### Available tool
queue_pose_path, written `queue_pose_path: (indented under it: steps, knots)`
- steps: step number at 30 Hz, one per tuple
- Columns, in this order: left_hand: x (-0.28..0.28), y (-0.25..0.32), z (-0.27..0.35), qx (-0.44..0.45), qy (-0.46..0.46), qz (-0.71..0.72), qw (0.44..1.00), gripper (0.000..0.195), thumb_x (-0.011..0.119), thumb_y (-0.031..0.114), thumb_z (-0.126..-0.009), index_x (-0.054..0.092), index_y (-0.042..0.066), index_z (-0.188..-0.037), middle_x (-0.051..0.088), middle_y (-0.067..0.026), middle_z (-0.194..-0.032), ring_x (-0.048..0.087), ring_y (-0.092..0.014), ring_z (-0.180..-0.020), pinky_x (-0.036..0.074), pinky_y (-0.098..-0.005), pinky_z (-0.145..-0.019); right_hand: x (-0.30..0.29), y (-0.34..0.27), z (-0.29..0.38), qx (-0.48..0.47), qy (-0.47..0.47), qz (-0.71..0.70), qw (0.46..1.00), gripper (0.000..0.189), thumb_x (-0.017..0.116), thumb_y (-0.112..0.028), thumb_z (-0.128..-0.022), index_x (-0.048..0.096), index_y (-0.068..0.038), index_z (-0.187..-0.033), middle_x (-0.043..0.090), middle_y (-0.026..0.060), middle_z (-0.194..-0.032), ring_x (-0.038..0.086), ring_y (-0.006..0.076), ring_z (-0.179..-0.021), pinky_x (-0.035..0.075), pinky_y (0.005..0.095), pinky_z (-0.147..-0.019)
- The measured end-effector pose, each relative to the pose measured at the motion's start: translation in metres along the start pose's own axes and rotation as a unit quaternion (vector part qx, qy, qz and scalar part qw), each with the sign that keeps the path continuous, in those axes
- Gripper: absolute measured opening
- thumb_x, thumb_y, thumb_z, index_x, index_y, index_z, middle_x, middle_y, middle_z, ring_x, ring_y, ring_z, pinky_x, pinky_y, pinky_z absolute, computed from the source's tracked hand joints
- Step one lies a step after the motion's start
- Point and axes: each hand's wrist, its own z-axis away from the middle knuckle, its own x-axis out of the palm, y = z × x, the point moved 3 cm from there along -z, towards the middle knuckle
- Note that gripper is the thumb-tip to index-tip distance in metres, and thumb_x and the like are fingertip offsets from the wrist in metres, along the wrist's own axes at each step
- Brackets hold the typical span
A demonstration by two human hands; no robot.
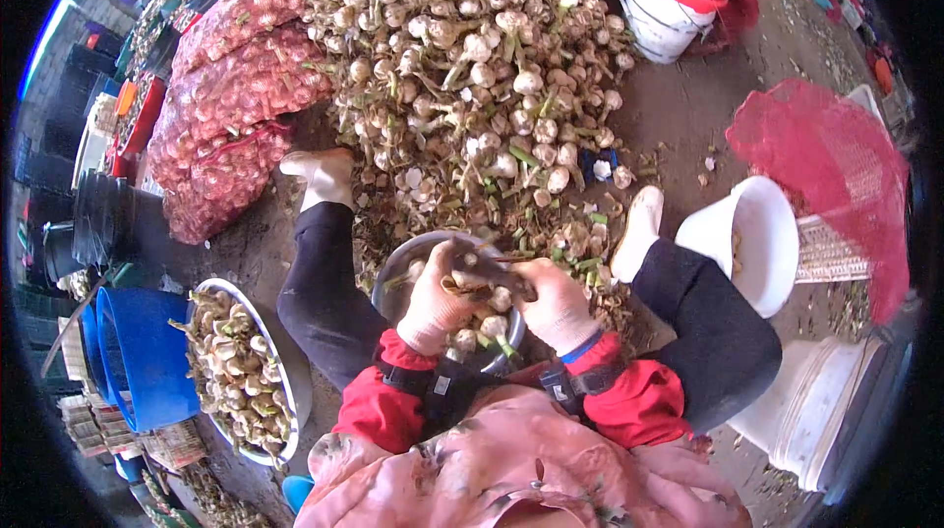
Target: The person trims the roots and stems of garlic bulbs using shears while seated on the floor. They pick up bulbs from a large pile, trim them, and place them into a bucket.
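Observation:
Both my hands are gloved and work above a metal basin (385, 270) between my legs. My left hand (441, 301) is closed around a garlic bulb with dry, peeling skin (464, 282). Close beside it on the right, my right hand (553, 299) grips a small tool with a dark end (523, 286); its exact kind is hidden by the fingers. Several garlic bulbs (493, 327), some with green stem stubs, lie in the basin under the hands. Beyond the basin rises a big heap of untrimmed garlic (472, 71), with cut stems and skins (479, 222) at its near edge.
Red mesh sacks full of garlic (236, 85) lie at the upper left. At the left stand a blue bucket (144, 358) and a basin rim (291, 388) around trimmed garlic. On the right are a white bucket (767, 248), red netting (818, 137) and stacked white buckets (807, 406).

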Motion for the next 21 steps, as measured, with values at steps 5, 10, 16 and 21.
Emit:
queue_pose_path:
  steps: [5,10,16,21]
  knots:
    - [-0.005,-0.003,0.011,0.069,0.019,-0.303,0.95,0.068,0.089,0.02,-0.061,0.055,0.005,-0.118,0.061,-0.0127,-0.107,0.06,-0.028,-0.101,0.05,-0.0401,-0.086,0.014,-0.021,0.006,-0.103,-0.02,0.116,0.988,0.02,0.064,-0.011,-0.074,0.065,-0.01,-0.093,0.064,0.0121,-0.091,0.065,0.0334,-0.077,0.051,0.046,-0.064]
    - [-0.015,-0.033,0.014,0.146,0.093,-0.237,0.956,0.064,0.088,0.019,-0.06,0.056,0.004,-0.114,0.06,-0.0128,-0.102,0.059,-0.03,-0.098,0.049,-0.0395,-0.086,0.033,-0.019,0.007,-0.076,-0.065,0.203,0.974,0.012,0.054,-0.016,-0.085,0.063,-0.012,-0.092,0.062,0.0123,-0.088,0.065,0.0339,-0.075,0.053,0.0458,-0.063]
    - [0.001,-0.004,0.029,0.097,0.06,-0.151,0.982,0.065,0.086,0.009,-0.059,0.055,0.002,-0.116,0.06,-0.009,-0.103,0.059,-0.021,-0.095,0.05,-0.0342,-0.083,0.04,0.01,0.0,-0.016,-0.05,0.147,0.988,0.011,0.057,-0.017,-0.082,0.064,-0.013,-0.09,0.063,0.0146,-0.089,0.065,0.0374,-0.082,0.052,0.0484,-0.068]
    - [-0.012,-0.046,0.023,0.009,0.111,0.057,0.992,0.063,0.085,0.005,-0.061,0.054,0.002,-0.116,0.062,-0.005,-0.098,0.062,-0.016,-0.089,0.052,-0.0312,-0.079,0.066,0.031,-0.003,-0.048,-0.011,0.088,0.995,0.012,0.061,-0.015,-0.078,0.066,-0.012,-0.089,0.064,0.0171,-0.09,0.065,0.0378,-0.084,0.052,0.0468,-0.07]
